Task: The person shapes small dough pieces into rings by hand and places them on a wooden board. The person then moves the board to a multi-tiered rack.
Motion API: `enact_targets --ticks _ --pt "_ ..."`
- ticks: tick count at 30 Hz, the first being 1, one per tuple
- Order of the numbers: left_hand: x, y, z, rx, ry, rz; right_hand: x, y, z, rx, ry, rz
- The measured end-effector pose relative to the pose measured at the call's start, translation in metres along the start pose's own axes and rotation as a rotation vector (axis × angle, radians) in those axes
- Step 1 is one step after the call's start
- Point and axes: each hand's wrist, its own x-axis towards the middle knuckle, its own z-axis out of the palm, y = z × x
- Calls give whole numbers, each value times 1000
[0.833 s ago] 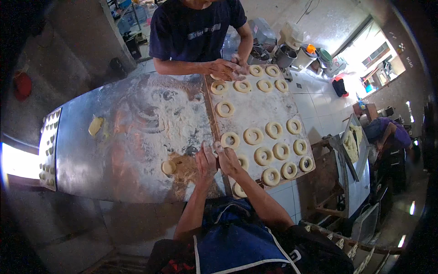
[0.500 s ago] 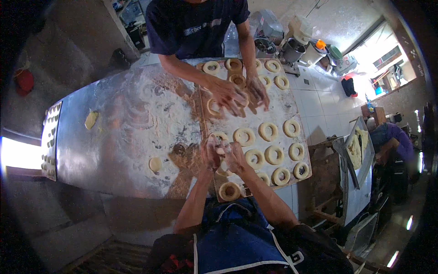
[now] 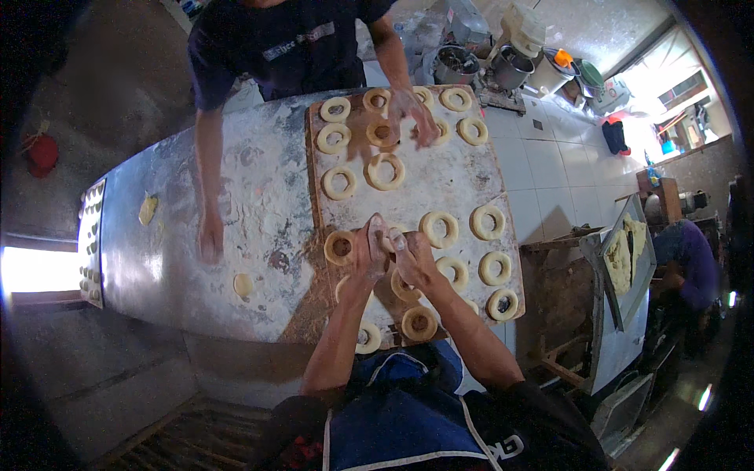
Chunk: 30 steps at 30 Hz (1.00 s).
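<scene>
Dough rings could dent if brushed
Left hand and right hand meet close over them, whether grasping anything unclear

Dough rings on a board

The left hand and right hand are close together. At nine o'clock from them, a co-worker's hand is at the shiny table; at twelve, the co-worker's other hand is near rings.
</scene>
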Motion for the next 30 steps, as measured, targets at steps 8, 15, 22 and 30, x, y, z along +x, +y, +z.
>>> enact_targets --ticks 8,15,22,30 --pt "40 11 48 11 326 501 9 -4 -43 30 169 -38" --pt "46 19 66 79 36 420 21 11 -66 -23 173 -83" --pt "79 23 73 178 -88 405 35 12 -87 172 192 -51" --pt "146 93 92 -157 65 110 91 16 -146 -10 217 -69"
